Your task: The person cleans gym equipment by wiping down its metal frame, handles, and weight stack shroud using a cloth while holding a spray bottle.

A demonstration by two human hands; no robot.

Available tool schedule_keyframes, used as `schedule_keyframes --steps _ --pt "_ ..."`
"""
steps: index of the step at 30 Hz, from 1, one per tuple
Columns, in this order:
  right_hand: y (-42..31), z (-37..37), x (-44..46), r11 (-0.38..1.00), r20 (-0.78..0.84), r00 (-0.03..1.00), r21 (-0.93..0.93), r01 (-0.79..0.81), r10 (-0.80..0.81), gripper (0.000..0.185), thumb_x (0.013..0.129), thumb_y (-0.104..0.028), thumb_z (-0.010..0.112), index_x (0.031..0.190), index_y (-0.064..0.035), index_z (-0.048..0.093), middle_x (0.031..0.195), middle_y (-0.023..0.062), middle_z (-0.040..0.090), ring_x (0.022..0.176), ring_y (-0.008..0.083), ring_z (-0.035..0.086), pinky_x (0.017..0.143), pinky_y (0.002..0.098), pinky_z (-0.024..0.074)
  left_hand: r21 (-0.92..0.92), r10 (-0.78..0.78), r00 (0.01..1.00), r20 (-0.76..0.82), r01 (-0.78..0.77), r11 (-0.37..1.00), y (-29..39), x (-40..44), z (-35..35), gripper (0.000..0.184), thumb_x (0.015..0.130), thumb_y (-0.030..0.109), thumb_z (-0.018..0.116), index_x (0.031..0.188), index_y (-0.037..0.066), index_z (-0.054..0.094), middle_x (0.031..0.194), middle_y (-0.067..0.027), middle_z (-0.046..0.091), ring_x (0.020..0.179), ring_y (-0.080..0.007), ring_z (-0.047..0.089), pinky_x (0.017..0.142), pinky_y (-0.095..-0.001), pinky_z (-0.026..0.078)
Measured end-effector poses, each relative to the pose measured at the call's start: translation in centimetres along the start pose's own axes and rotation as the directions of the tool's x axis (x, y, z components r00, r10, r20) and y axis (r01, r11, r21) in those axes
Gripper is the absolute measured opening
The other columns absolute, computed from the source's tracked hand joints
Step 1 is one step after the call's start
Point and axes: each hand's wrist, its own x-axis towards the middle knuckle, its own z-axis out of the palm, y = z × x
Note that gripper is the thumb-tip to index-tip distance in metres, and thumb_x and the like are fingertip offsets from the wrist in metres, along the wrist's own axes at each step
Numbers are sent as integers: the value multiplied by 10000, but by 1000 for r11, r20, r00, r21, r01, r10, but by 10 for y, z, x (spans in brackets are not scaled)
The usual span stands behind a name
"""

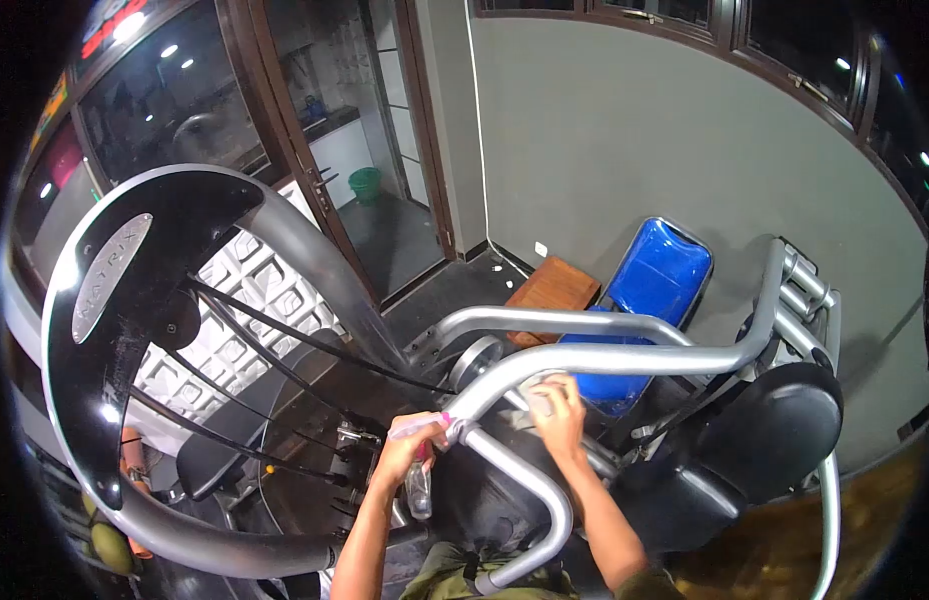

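Holding spray bottle in left hand, contents unclear.

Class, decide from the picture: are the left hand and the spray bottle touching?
Touching: the head view shows the left hand gripping the spray bottle near its top, clear body below.

Spray bottle partly hidden by left grip, sleeve cropped

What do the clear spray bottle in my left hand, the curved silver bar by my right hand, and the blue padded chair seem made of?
Clear spray bottle: probably plastic, glossy and transparent. Curved silver bar: likely painted metal, given its smooth satin sheen. Blue padded chair: perhaps vinyl, showing shiny wrinkles.
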Motion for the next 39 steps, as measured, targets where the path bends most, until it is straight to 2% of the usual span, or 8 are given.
schedule_keyframes --steps 3,9,12,18,21,25,35,39 --pt "0 -12 3 999 -121 993 -49 -3 -3 356 661 33 775 967 -105 659 1041 112 587 939 327 640 791 429 545 0 -5 1000 10 5 1000 0 0 -1 211 895 193 647 874 -12 689 698 -77 648 413 -139 540 383 -269 394" --pt "-12 -32 -2 995 -177 983 90 -42 58 538 586 27 793 1081 -67 604 1079 150 583 1045 336 600 880 435 511 143 -27 999 39 21 990 21 -7 8 255 930 253 647 940 1 685 701 -55 630 465 -141 580 430 -265 439" --pt "-15 -48 0 998 -212 975 42 -54 62 496 572 25 784 1042 -46 642 1104 137 573 1042 318 603 912 416 494 72 -17 998 56 13 997 44 -11 21 290 942 277 643 1014 -2 671 723 -59 630 477 -153 598 452 -267 465" --pt "-25 -81 -1 997 -252 965 6 -75 74 442 579 93 734 1004 -21 689 1210 124 571 1133 309 599 957 400 506 169 26 989 143 -50 984 79 5 61 325 943 282 630 1065 -20 642 752 -79 634 482 -213 632 453 -309 517" --pt "-27 -92 1 991 -259 959 97 -88 111 442 582 91 736 1009 -16 693 1199 126 588 1134 298 601 961 393 505 180 25 988 153 -52 982 89 18 77 357 934 302 636 1066 -29 655 733 -81 626 497 -224 647 441 -312 511" --pt "-30 -102 4 996 -253 965 62 -57 71 453 583 89 737 1022 -21 705 1156 124 626 1116 292 619 963 385 504 202 25 992 123 -49 978 81 41 88 336 938 290 623 1031 -30 671 706 -85 613 466 -210 612 456 -324 535" --pt "-50 -92 38 992 -161 986 -106 -67 49 411 648 49 768 1043 -58 733 1132 111 660 1069 286 654 929 362 531 102 -35 989 141 21 995 67 52 84 324 917 257 634 1051 -36 664 706 -95 606 462 -173 574 476 -322 553" --pt "-41 -52 55 959 84 996 -281 43 -20 374 737 -77 768 1105 -122 719 1162 71 657 1090 290 632 913 391 536 49 -126 982 139 121 991 53 57 74 301 911 244 635 1047 -23 664 745 -104 623 462 -168 558 490 -322 550"
